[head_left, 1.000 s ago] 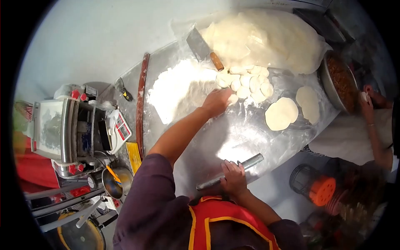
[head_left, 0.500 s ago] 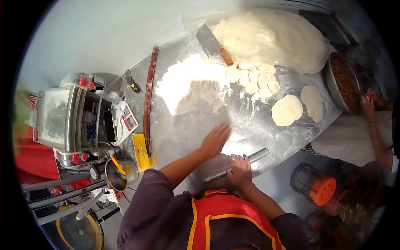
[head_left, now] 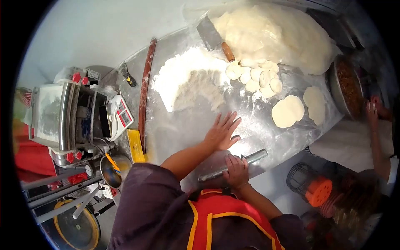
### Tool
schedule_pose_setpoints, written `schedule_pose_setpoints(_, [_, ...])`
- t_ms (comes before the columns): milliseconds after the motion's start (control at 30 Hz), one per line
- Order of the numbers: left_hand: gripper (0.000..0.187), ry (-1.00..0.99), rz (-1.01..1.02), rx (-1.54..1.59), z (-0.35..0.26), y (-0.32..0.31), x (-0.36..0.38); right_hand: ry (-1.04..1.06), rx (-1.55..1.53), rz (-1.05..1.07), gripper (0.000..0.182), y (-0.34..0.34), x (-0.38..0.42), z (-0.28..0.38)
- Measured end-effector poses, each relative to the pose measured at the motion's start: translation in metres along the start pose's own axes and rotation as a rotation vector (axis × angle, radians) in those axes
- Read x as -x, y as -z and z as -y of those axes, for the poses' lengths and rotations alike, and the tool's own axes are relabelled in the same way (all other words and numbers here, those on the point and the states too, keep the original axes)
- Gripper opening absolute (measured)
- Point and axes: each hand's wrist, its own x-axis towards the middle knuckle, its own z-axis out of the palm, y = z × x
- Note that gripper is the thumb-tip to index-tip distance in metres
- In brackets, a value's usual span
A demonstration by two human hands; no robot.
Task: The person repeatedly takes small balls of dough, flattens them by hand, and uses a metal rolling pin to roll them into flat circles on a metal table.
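Note:
My left hand is spread over the metal worktop, palm down, with the fingers apart and nothing in them. Just below it, near the table's front edge, my right hand grips a grey metal rolling pin around its middle. Two flat dough rounds lie to the right of my hands. Beyond my left hand spreads a heap of white flour. Several small dough pieces lie bunched beside a cleaver with a wooden handle.
A big covered mound of dough fills the back. At the right, another person's hand is by a bowl of brown filling. A long brown rod, kitchen scale, yellow scraper and dough machine are on the left.
My left hand has moved slightly right and away from me, and its fingers have spread. My right hand stays on the rolling pin. The view has shifted a little.

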Motion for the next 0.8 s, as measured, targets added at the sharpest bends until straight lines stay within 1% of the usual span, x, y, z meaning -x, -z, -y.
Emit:
schedule_pose_setpoints(67, [0.072, 0.003, -0.008, -0.022, -0.002, 0.0, -0.005, 0.01, 0.005, -0.03, 0.061, 0.001, 0.002, 0.002])
schedule_pose_setpoints(167, [0.075, -0.029, -0.02, -0.023, 0.004, -0.008, -0.004, -0.064, -0.066, 0.075, 0.062, 0.021, -0.008, 0.014])
schedule_pose_setpoints(200, [0.075, -0.043, -0.02, -0.017, 0.008, -0.011, -0.002, -0.003, -0.097, 0.097, 0.061, 0.026, -0.013, 0.012])
schedule_pose_setpoints(233, [0.068, -0.05, -0.094, 0.032, 0.013, -0.01, 0.0, 0.056, -0.131, 0.122, 0.06, 0.032, -0.016, 0.005])
schedule_pose_setpoints(267, [0.063, 0.066, -0.113, 0.07, 0.014, -0.005, 0.008, 0.112, -0.168, 0.152, 0.06, 0.037, -0.015, -0.003])
schedule_pose_setpoints(333, [0.055, 0.289, -0.149, 0.138, 0.017, 0.01, 0.027, 0.135, -0.006, 0.089, 0.054, 0.045, -0.007, -0.021])
schedule_pose_setpoints(367, [0.043, 0.237, -0.12, 0.132, 0.019, 0.007, 0.044, 0.106, -0.015, 0.072, 0.049, 0.049, -0.004, -0.032])
schedule_pose_setpoints(467, [0.041, 0.162, 0.028, 0.192, 0.006, 0.01, 0.079, 0.088, 0.033, 0.132, 0.044, 0.048, -0.009, -0.028])
schedule_pose_setpoints(500, [0.043, 0.132, 0.075, 0.21, -0.002, 0.022, 0.09, 0.082, 0.035, 0.122, 0.043, 0.055, -0.015, -0.013])
schedule_pose_setpoints(600, [0.051, 0.228, -0.219, 0.228, -0.014, 0.022, 0.131, 0.004, 0.024, 0.0, 0.041, 0.05, -0.028, 0.015])
schedule_pose_setpoints(633, [0.056, 0.25, -0.191, 0.131, -0.015, 0.02, 0.146, -0.066, 0.041, 0.058, 0.046, 0.046, -0.029, 0.017])
schedule_pose_setpoints(700, [0.066, 0.295, -0.133, -0.064, -0.015, 0.019, 0.17, -0.07, 0.119, -0.051, 0.052, 0.026, -0.025, 0.016])
schedule_pose_setpoints(733, [0.068, 0.316, -0.143, -0.074, -0.011, 0.019, 0.168, -0.071, 0.156, -0.113, 0.055, 0.016, -0.026, 0.015])
schedule_pose_setpoints(767, [0.069, 0.336, -0.149, -0.081, -0.011, 0.017, 0.164, -0.081, 0.121, -0.111, 0.061, 0.01, -0.024, 0.012])
schedule_pose_setpoints(800, [0.071, 0.359, -0.158, -0.083, -0.013, 0.014, 0.159, -0.103, 0.149, -0.102, 0.06, 0.011, -0.032, 0.011])
